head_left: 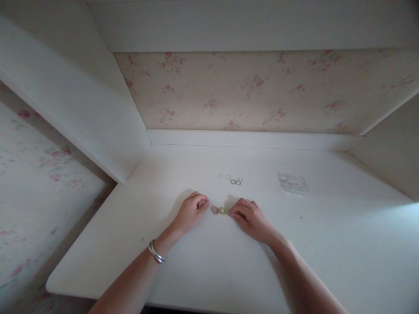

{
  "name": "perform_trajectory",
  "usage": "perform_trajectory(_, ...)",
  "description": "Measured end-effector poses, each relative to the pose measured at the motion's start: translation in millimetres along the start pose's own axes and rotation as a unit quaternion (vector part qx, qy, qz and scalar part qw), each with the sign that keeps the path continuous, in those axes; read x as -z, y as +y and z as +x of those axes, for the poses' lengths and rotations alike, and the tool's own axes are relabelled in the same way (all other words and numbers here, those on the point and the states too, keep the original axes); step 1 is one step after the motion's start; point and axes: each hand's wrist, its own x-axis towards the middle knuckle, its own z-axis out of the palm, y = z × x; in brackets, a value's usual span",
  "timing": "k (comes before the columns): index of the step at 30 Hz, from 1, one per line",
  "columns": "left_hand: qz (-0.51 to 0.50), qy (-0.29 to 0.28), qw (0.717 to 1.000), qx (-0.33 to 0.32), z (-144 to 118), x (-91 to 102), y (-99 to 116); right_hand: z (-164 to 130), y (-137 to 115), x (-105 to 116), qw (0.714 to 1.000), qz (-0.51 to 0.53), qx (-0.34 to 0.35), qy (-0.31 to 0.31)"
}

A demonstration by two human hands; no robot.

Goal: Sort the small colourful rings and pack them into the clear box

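Your yellow ring (222,211) sits on the worktop (209,270), with a pinkish ring (214,210) just left of it and a greyish ring (229,212) just right, probably lined up on purpose. Your right hand (250,218) seems to pinch the greyish ring between its fingers, low down, likely because it's so small. Left of the yellow ring, your left hand (193,211) has fingers pressed together, apparently on nothing. Beyond the yellow ring lie thin rings (233,179); farther right, a clear box (293,184), probably leaving you room.
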Motion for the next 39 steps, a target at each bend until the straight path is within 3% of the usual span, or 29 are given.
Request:
perform_trajectory(8,0.0,0.002,1.0,-0.004,0.4,-0.6,-1.0,-0.3,-2.3,1.0,1.0,0.01,0.003,0.002)
perform_trajectory(15,0.05,0.011,0.998,-0.022,9.9,1.8,-3.8,3.0,11.3,-6.2,0.977,0.106,-0.093,0.162)
perform_trajectory(20,0.11,-0.049,0.989,-0.082,41.5,-3.1,20.1,7.5,21.0,-9.5,0.944,0.115,-0.202,0.235)
perform_trajectory(24,0.181,-0.077,0.973,-0.117,77.1,-19.3,38.1,8.1,21.0,-9.0,0.942,0.128,-0.215,0.226)
perform_trajectory(28,0.24,-0.107,0.957,-0.122,101.7,-36.8,38.6,7.4,19.0,-8.1,0.95,0.129,-0.194,0.208)
perform_trajectory(39,0.273,-0.128,0.945,-0.128,113.9,-55.0,22.6,8.7,18.4,-5.4,0.959,0.123,-0.172,0.189)
